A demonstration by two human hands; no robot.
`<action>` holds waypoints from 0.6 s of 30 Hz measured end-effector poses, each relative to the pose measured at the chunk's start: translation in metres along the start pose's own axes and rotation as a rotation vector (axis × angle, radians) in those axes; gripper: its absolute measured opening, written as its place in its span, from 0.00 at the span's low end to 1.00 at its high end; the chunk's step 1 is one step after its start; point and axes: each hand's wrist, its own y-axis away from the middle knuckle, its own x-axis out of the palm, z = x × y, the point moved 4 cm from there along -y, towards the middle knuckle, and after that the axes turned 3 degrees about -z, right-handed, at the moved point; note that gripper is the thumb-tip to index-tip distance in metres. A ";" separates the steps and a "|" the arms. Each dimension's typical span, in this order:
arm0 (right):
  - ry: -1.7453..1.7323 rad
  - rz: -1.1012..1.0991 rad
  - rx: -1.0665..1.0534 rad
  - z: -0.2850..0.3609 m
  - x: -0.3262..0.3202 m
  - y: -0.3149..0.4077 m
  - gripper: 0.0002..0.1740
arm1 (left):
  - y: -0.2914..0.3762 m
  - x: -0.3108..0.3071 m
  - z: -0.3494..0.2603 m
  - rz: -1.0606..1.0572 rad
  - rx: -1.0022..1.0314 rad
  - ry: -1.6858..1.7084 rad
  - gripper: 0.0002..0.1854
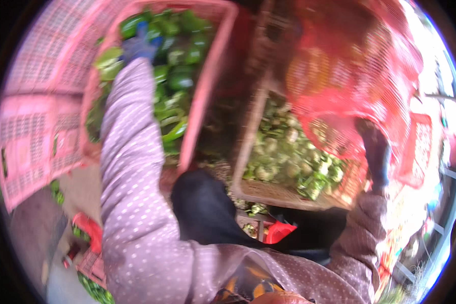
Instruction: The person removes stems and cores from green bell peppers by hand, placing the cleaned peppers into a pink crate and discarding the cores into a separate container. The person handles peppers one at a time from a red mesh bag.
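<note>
My left hand (pixel 140 47), in a blue glove, reaches into a pink plastic crate (pixel 201 110). Its fingers are apart over glossy green bell peppers (pixel 180 78), some of them cut. A paler green pepper piece (pixel 109 64) lies beside this hand. My right hand (pixel 374 148), in a dark glove, is against the rim of a red mesh bag (pixel 342 131). Blur hides whether its fingers grip the mesh. Below the bag's mouth, a pale crate (pixel 247 159) holds many whitish-green pepper cores (pixel 285 152).
Stacked pink crates (pixel 24 133) stand at the left. A red basket (pixel 416 152) is beyond my right hand. Between my knees shows a red object (pixel 279 231). Green peppers (pixel 93 288) and a red container (pixel 89 228) are on the floor at lower left.
</note>
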 end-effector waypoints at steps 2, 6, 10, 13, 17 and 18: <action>-0.014 -0.048 0.075 -0.001 -0.013 -0.002 0.10 | -0.009 0.022 0.011 -0.032 0.019 0.033 0.44; 0.094 -0.306 -0.054 0.011 -0.039 -0.006 0.11 | -0.005 0.011 0.024 -0.095 0.108 -0.060 0.45; 0.392 -0.465 -0.188 0.029 -0.067 -0.014 0.13 | 0.045 -0.090 -0.013 0.007 0.266 -0.102 0.36; 0.519 -0.547 -0.207 0.042 -0.086 -0.015 0.15 | 0.133 -0.179 -0.100 0.215 0.598 0.652 0.19; 0.432 -0.582 -0.246 0.046 -0.094 0.002 0.16 | 0.277 -0.234 -0.250 0.606 1.071 1.112 0.18; 0.376 -0.590 -0.340 0.045 -0.094 0.009 0.16 | 0.293 -0.241 -0.285 0.421 1.122 1.065 0.21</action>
